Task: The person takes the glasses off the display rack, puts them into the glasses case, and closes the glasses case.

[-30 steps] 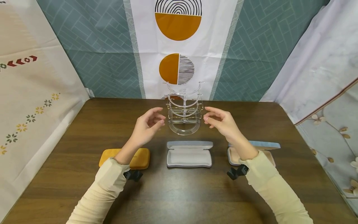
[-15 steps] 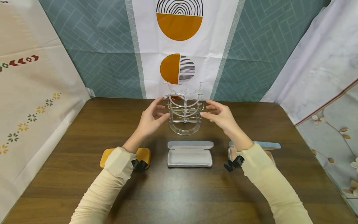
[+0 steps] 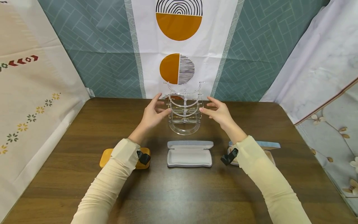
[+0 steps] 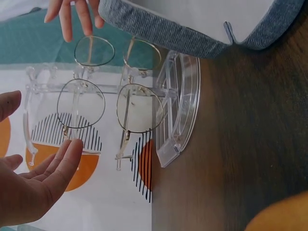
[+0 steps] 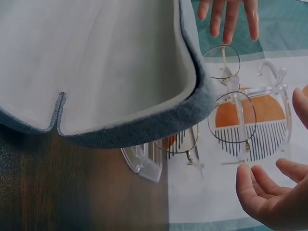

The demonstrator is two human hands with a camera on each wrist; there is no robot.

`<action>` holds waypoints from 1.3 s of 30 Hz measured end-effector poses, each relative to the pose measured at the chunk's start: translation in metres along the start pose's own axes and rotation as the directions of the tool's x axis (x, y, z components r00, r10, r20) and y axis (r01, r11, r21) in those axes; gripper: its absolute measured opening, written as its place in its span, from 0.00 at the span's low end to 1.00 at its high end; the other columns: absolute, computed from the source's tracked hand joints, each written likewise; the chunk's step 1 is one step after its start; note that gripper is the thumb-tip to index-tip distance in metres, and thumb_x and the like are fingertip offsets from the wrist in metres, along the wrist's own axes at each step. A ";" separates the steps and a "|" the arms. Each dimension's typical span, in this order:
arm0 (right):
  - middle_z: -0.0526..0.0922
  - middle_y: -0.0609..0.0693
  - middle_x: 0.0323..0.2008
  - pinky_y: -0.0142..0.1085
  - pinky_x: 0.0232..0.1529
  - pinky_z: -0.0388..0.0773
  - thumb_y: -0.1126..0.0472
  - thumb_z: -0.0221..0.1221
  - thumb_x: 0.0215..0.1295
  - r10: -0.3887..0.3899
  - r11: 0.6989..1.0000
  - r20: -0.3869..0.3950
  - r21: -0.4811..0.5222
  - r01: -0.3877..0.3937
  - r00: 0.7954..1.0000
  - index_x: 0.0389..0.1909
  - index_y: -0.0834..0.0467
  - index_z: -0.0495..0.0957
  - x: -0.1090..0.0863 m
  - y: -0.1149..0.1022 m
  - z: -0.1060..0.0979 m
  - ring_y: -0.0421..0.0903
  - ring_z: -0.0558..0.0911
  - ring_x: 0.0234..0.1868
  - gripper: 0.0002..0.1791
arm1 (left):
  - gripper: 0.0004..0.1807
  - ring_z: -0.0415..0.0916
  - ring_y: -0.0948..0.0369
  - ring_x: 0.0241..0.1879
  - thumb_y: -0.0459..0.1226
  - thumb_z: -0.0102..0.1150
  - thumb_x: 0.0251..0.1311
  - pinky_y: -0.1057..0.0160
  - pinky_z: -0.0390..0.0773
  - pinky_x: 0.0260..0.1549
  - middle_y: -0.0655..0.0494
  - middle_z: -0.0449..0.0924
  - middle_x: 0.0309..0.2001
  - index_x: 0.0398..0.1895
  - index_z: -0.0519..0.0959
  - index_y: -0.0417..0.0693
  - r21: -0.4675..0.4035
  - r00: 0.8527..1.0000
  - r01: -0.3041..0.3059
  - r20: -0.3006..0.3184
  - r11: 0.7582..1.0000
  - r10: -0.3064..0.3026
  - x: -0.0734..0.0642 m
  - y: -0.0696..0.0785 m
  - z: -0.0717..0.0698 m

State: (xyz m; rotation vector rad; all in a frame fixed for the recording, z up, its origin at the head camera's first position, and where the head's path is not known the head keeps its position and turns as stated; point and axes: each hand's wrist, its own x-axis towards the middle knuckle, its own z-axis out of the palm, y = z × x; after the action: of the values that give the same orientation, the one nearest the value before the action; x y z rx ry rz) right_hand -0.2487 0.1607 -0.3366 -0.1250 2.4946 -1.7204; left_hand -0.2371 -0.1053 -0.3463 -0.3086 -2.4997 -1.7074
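Behind the brown wood-grain table [image 3: 179, 199] hangs a teal-and-white patterned cloth [image 3: 112, 62]. We see the left hand [image 3: 152, 116] and right hand [image 3: 220, 114] spread, thumbs close to round, gold-wire glasses [image 4: 83, 80]; contact we cannot judge. Nearer us lie an open grey-blue case [image 3: 190, 157] and, partly behind cream sleeves [image 3: 104, 185], a mustard-yellow case [image 3: 106, 157] and a light-blue case [image 3: 268, 145]. The glasses sit between the hands on a clear plastic stand [image 3: 185, 101], above a second pair [image 4: 140, 108].

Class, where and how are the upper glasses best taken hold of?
Probably by the two outer hinge ends of the upper glasses, from left and right at once: the wire frame is wide and thin, its ends are exposed, and the lower pair sits just beneath.
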 end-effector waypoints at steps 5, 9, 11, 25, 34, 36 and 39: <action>0.66 0.58 0.58 0.46 0.47 0.73 0.54 0.63 0.56 0.033 0.999 -0.001 0.010 -0.033 0.999 0.68 0.51 0.55 0.008 0.003 0.002 0.53 0.70 0.52 0.41 | 0.40 0.77 0.47 0.42 0.36 0.61 0.55 0.54 0.79 0.33 0.40 0.70 0.53 0.69 0.53 0.49 -0.020 1.000 0.023 -0.011 1.000 -0.023 0.007 -0.004 0.005; 0.65 0.60 0.59 0.49 0.49 0.72 0.54 0.63 0.55 0.063 0.997 0.010 0.039 -0.063 0.998 0.69 0.51 0.53 0.015 0.006 0.004 0.54 0.70 0.53 0.42 | 0.39 0.77 0.48 0.42 0.36 0.59 0.57 0.50 0.79 0.34 0.39 0.71 0.52 0.69 0.52 0.48 -0.072 0.998 0.058 -0.010 0.996 -0.059 0.014 -0.012 0.009; 0.66 0.60 0.58 0.51 0.50 0.71 0.55 0.63 0.56 0.078 0.995 0.009 0.057 -0.079 0.997 0.69 0.51 0.53 0.018 0.008 0.006 0.54 0.71 0.53 0.42 | 0.38 0.76 0.46 0.42 0.35 0.58 0.58 0.49 0.78 0.35 0.39 0.72 0.51 0.69 0.52 0.47 -0.100 0.996 0.085 -0.002 0.991 -0.086 0.017 -0.013 0.011; 0.73 0.57 0.50 0.43 0.46 0.75 0.57 0.59 0.60 0.131 0.985 -0.019 0.116 -0.128 0.991 0.65 0.55 0.62 0.029 0.017 0.015 0.53 0.76 0.48 0.32 | 0.31 0.75 0.48 0.37 0.28 0.51 0.61 0.53 0.79 0.33 0.36 0.74 0.45 0.67 0.56 0.43 -0.299 0.980 0.184 -0.016 0.936 -0.198 0.026 -0.025 0.024; 0.76 0.50 0.39 0.28 0.30 0.76 0.63 0.56 0.63 0.108 0.977 -0.060 0.192 -0.095 0.992 0.61 0.61 0.66 0.030 0.017 0.016 0.39 0.77 0.31 0.25 | 0.25 0.74 0.61 0.25 0.26 0.51 0.60 0.67 0.76 0.22 0.30 0.73 0.42 0.62 0.64 0.38 -0.360 0.975 0.184 -0.050 0.915 -0.215 0.026 -0.027 0.026; 0.76 0.51 0.38 0.26 0.28 0.75 0.65 0.55 0.63 0.107 0.974 -0.064 0.206 -0.092 0.992 0.61 0.61 0.67 0.030 0.017 0.017 0.38 0.76 0.29 0.24 | 0.23 0.73 0.59 0.26 0.26 0.51 0.60 0.68 0.75 0.22 0.35 0.75 0.38 0.60 0.66 0.37 -0.371 0.974 0.184 -0.056 0.910 -0.219 0.026 -0.027 0.027; 0.76 0.52 0.38 0.25 0.27 0.75 0.67 0.55 0.62 0.102 0.971 -0.072 0.226 -0.083 0.992 0.60 0.63 0.67 0.031 0.017 0.017 0.37 0.76 0.27 0.24 | 0.21 0.72 0.60 0.24 0.25 0.51 0.59 0.68 0.74 0.21 0.43 0.75 0.32 0.58 0.69 0.35 -0.386 0.972 0.184 -0.064 0.904 -0.225 0.027 -0.025 0.027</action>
State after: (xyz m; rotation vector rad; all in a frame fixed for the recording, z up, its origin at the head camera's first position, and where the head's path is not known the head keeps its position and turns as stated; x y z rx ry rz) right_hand -0.2769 0.1465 -0.3596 0.0826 2.2996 -1.9873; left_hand -0.2682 -0.0860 -0.3742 0.0239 -2.1786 -2.2253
